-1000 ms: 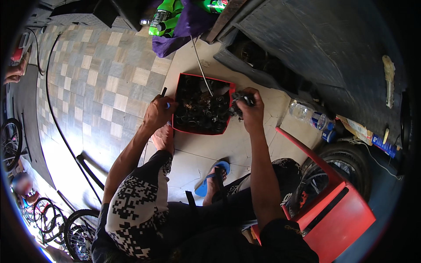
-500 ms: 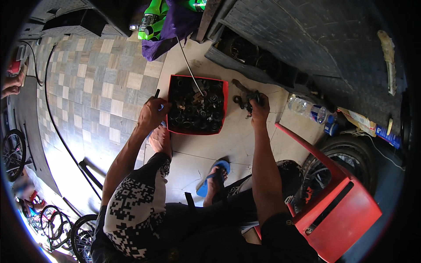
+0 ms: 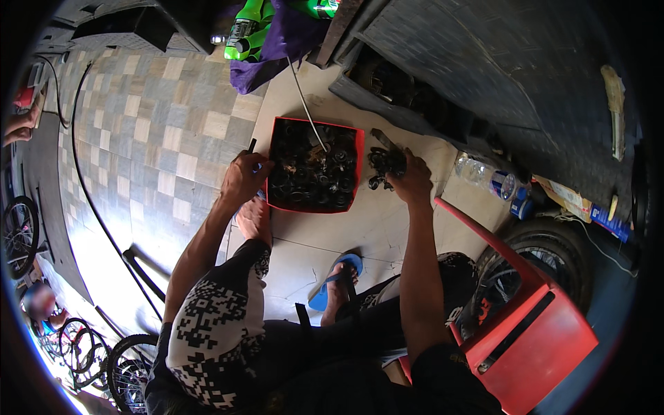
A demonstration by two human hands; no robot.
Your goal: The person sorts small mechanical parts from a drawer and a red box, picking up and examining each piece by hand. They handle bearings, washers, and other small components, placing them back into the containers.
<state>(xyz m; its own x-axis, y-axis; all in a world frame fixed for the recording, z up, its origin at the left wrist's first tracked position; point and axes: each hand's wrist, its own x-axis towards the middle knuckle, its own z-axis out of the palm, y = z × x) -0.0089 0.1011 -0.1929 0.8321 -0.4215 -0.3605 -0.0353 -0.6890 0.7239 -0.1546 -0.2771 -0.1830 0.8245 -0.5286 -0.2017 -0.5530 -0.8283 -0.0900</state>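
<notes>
A red-rimmed box (image 3: 315, 209) full of small dark metal parts and rings (image 3: 311, 166) stands on the floor between my hands. At its left edge my left hand (image 3: 242, 178) is closed, with the end of a thin dark rod (image 3: 252, 145) sticking out above the fingers. The rest of the rod is hidden in the hand. To the right of the box, my right hand (image 3: 413, 181) has its fingers curled onto a cluster of dark metal parts (image 3: 386, 162), low over the tiles. A long thin metal rod (image 3: 307, 104) leans into the box from the far side.
Green bottles (image 3: 243, 31) and a purple cloth (image 3: 280, 45) are beyond the box. A clear plastic bottle (image 3: 484, 173), a wheel (image 3: 532, 256) and a red plastic chair (image 3: 536, 332) stand at the right. A black hose (image 3: 86, 176) runs along the left floor. Bicycles (image 3: 86, 353) are at lower left.
My right hand has turned and shifted slightly down over the cluster of dark parts, its fingers now pointing left. My left hand keeps its place by the box. The view has shifted slightly.
</notes>
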